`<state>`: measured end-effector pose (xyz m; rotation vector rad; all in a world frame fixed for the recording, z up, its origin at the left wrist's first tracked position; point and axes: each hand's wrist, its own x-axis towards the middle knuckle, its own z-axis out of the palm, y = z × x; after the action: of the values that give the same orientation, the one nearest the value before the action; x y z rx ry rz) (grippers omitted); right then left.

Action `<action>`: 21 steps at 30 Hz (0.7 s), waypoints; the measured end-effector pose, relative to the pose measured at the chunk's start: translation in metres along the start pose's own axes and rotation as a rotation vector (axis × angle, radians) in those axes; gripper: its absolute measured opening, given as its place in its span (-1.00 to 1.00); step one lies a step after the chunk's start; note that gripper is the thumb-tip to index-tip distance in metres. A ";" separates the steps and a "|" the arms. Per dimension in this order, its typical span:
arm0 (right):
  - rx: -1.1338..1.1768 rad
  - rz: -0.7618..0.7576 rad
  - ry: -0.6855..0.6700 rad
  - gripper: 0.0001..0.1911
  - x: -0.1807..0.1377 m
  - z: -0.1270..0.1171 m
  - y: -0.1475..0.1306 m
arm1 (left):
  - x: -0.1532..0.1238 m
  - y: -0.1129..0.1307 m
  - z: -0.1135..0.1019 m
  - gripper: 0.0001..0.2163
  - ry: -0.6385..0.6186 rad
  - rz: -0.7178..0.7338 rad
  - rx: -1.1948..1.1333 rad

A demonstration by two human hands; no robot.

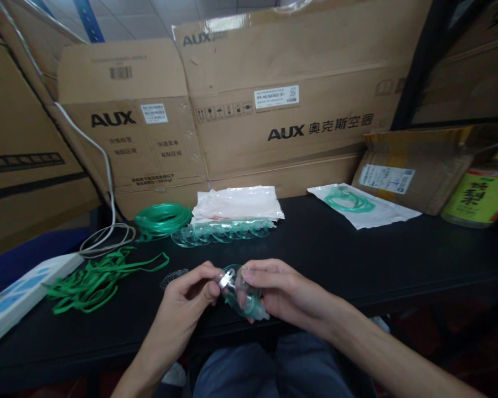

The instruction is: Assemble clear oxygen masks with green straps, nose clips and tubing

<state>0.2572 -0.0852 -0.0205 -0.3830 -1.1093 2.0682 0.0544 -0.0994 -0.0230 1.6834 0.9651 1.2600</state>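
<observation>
A clear green-tinted plastic mask (239,296) is held between both hands over the front edge of the black table (357,254). My right hand (276,293) wraps round its right side, fingers closed on it. My left hand (191,287) pinches a small metal clip (226,278) on the top of the mask. A single clear mask (173,276) lies flat on the table just left of my left hand.
Green elastic straps (95,279) lie in a heap at left, a coil of green tubing (162,218) behind them. A row of several clear masks (219,232) sits under plastic bags (237,203). A bagged tube (352,203) and a yellow-labelled jar (481,193) stand right. Cardboard boxes (290,94) line the back.
</observation>
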 end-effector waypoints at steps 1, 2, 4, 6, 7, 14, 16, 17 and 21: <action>0.008 0.004 -0.006 -0.73 0.001 -0.001 0.001 | 0.000 0.001 0.000 -0.64 0.001 0.000 0.003; 0.014 0.003 -0.012 -0.73 0.001 -0.002 0.002 | 0.000 0.002 0.001 -0.64 0.003 0.002 0.008; 0.019 -0.007 -0.019 -0.73 0.002 -0.004 0.003 | 0.000 0.004 0.002 -0.64 0.008 0.006 0.023; 0.019 -0.022 -0.017 -0.74 0.002 -0.004 0.004 | 0.000 0.005 0.004 -0.64 0.011 0.018 0.043; 0.016 -0.025 -0.014 -0.74 0.002 -0.004 0.004 | -0.001 0.004 0.004 -0.65 0.013 0.029 0.053; -0.002 -0.025 0.034 -0.73 0.002 0.003 0.004 | -0.004 -0.003 0.001 -0.69 -0.011 0.131 0.118; -0.055 -0.055 0.077 -0.73 0.000 0.006 0.004 | -0.004 -0.003 0.001 -0.68 -0.036 0.152 0.135; -0.089 -0.073 0.106 -0.73 -0.001 0.007 0.005 | -0.003 -0.002 0.001 -0.68 -0.049 0.156 0.141; -0.223 -0.142 0.225 -0.73 -0.004 0.008 0.006 | 0.000 0.002 0.003 -0.65 -0.078 0.105 0.174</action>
<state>0.2525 -0.0945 -0.0212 -0.6123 -1.1955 1.7357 0.0572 -0.1006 -0.0219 1.9253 0.9739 1.1964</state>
